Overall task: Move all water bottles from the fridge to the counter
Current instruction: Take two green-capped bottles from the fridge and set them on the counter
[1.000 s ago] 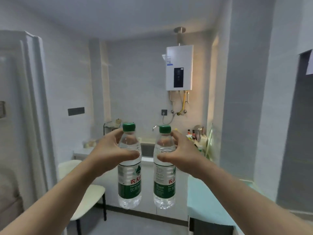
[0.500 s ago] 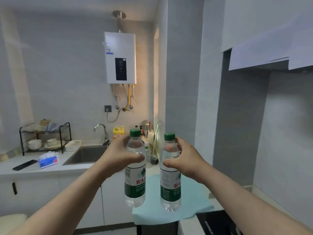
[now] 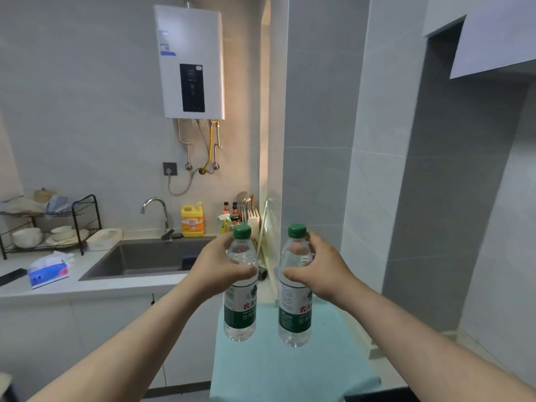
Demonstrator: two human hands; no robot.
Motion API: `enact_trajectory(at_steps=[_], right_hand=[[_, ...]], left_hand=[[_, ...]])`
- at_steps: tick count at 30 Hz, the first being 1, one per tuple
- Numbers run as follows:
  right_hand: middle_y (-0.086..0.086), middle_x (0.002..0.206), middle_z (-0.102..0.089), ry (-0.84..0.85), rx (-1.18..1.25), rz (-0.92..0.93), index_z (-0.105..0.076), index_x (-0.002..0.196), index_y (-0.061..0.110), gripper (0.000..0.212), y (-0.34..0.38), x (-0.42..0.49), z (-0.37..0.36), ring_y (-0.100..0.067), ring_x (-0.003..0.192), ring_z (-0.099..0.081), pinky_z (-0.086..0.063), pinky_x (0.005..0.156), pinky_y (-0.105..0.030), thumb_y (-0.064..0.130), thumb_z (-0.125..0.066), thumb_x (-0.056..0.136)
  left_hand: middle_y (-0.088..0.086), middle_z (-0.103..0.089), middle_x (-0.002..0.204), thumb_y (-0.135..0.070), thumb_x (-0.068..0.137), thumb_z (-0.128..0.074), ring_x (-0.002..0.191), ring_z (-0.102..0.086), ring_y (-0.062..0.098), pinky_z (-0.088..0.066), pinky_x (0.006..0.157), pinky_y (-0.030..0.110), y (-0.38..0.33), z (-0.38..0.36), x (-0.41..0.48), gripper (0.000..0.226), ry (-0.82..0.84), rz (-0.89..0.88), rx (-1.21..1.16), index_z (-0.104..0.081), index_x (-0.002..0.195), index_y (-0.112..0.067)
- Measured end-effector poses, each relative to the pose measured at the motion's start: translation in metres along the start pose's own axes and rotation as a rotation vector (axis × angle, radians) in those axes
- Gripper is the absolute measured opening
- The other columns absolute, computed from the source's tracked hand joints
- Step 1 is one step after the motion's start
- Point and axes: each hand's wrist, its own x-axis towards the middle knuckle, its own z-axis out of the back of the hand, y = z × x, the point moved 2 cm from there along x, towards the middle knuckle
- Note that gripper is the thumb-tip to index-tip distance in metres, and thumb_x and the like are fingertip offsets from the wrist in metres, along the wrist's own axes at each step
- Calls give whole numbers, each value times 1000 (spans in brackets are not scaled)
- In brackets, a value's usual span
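Two clear water bottles with green caps and green-and-white labels hang upright in the air in front of me. My left hand [image 3: 216,268] grips the left water bottle [image 3: 241,311] around its shoulder. My right hand [image 3: 322,271] grips the right water bottle [image 3: 294,314] the same way. Both bottles hover above a counter section covered by a light blue cloth [image 3: 290,369]. The fridge is out of view.
A white counter [image 3: 87,285] runs to the left with a steel sink [image 3: 145,259], a tap [image 3: 158,213], a yellow detergent bottle [image 3: 192,220], a tissue pack [image 3: 48,272] and a dish rack [image 3: 49,224]. A water heater [image 3: 191,62] hangs on the wall. A grey tiled wall stands to the right.
The view has swung right and down and closed in on the counter. Both hands still hold the bottles, which now hang over the blue cloth. The fridge left the view earlier.
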Motion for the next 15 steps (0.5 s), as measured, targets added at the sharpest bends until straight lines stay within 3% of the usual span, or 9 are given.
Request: enact_trajectory(at_steps=[4,8,11,15], right_hand=[[12,110,-62,-17,0,-35,-51,106,35,48,-30,53,-28,-3,90,-62,-48,66,-19,12,-80,75],[12,109,-65,-43,-49,-109,-53,114,32,52,-69,114,-62,-10,92,-66,-57,78,-31,17,-80,71],[11,100,-69,-46,-59,-139,-55,113,33,52,-96,156,-80,-8,89,-68,-58,79,-32,14,-79,71],[8,99,-68,-50,-86,-173,-53,113,34,52,-145,202,-102,-10,88,-66,-54,73,-28,16,-77,71]], left_hand=[[-10,-69,114,-16,65,-83,87,-73,16,-58,86,44,47,-6,53,67,26,26,-17,-58,125,-33],[-9,-65,120,-19,65,-84,103,-66,18,-55,90,44,104,-15,111,68,79,58,-18,-57,125,-35],[-12,-66,114,-18,65,-83,102,-64,16,-56,87,43,141,-23,153,64,87,64,6,-57,120,-38],[-18,-65,100,-12,67,-81,90,-61,1,-50,69,21,189,-42,194,58,71,79,0,-57,112,-40]])
